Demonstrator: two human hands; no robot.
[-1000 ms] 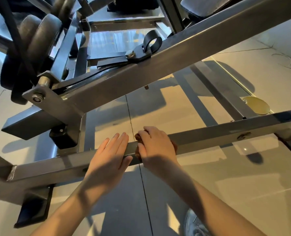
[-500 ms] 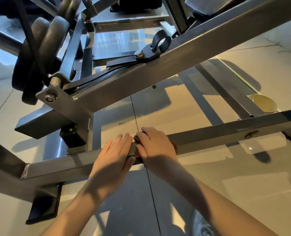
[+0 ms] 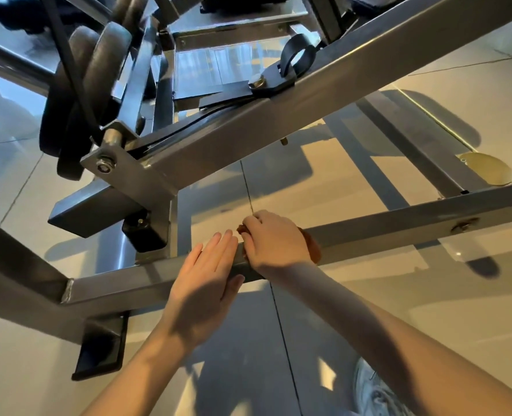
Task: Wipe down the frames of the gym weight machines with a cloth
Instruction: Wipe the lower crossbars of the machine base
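Your right hand (image 3: 274, 241) lies on the lower frame bar (image 3: 392, 228), fingers curled over a small brown cloth (image 3: 313, 247) bunched between palm and bar; only the cloth's edges show at either side of the hand; your left hand (image 3: 206, 280) rests flat on the same bar, just beside the right, fingers straight and together; the cloth looks soft and light, likely to bunch, so keep it pinned under the palm; the bar looks rigid, smooth, probably slick; no brand, label or writing is readable.
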